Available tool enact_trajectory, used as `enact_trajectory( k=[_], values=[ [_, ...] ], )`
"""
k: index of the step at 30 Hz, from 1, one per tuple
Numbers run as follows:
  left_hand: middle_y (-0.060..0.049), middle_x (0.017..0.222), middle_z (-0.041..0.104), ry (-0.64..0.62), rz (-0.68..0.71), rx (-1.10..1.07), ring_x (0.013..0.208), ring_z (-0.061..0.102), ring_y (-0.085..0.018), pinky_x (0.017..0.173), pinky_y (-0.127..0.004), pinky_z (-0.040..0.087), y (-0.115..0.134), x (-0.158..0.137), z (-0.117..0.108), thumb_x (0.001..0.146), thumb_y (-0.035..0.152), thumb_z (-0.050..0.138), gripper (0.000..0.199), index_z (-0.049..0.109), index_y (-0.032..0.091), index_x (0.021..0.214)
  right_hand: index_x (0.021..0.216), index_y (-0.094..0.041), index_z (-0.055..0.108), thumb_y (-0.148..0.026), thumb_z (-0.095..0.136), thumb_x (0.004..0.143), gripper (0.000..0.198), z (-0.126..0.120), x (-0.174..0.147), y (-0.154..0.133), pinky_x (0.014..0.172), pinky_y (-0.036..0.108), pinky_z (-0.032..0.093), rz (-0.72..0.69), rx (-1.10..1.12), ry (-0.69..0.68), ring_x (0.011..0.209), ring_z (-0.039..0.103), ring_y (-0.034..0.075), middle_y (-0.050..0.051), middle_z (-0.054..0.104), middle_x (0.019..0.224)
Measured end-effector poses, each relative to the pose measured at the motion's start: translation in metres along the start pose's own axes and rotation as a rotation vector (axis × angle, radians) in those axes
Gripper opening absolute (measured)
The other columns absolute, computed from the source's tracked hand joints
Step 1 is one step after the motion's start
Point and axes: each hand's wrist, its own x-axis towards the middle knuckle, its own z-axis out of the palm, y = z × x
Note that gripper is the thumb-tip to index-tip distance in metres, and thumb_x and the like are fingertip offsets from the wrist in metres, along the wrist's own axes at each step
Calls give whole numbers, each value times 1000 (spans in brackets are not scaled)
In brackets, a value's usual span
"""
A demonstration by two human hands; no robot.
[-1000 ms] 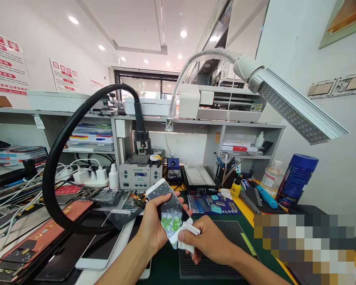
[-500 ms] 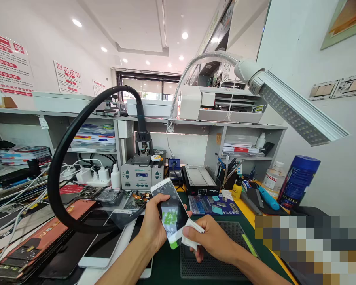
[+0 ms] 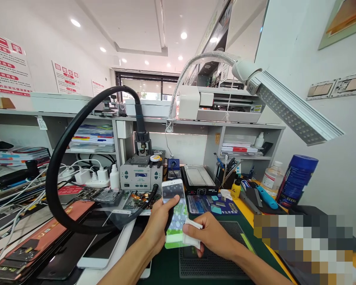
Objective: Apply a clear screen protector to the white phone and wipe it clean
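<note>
A white-framed smartphone is held up over the bench, its front facing me and showing grey and green patches with pale spots. My left hand grips it along the left edge, the thumb lying across the front. Pinched in my right hand is a folded white wipe, which touches the phone's lower right corner. A translucent green strip shows along the phone's lower end; whether it is a film or part of the display I cannot tell. The fingers behind the phone are hidden.
Below my hands lies a dark textured mat. A black hose loops on the left above stacked phones and panels. Behind stand a rework station and a flat heating plate. A lamp overhangs the right side.
The phone has turned more upright and shifted slightly right, and its green patches look larger. My right hand keeps the wipe at its lower right corner.
</note>
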Motion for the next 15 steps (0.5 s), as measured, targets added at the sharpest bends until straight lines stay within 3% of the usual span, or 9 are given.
enact_trajectory(
  k=[7, 15],
  values=[
    [-6, 83, 68, -85, 34, 135, 73, 62, -20, 67, -30, 49, -2, -6, 0, 75, 35, 71, 28, 66, 14, 93, 51, -15, 57, -58, 70, 73, 51, -2, 0, 0, 39, 20, 41, 7, -14, 56, 37, 52, 11, 0, 53, 41],
    [-5, 89, 65, -188, 93, 211, 86, 60, -22, 79, -33, 46, -5, -10, -4, 80, 36, 68, 23, 64, 17, 93, 49, -15, 53, -57, 66, 79, 52, -9, -1, -6, 41, 20, 38, -66, -10, 54, 38, 53, 11, -2, 50, 41]
  ],
)
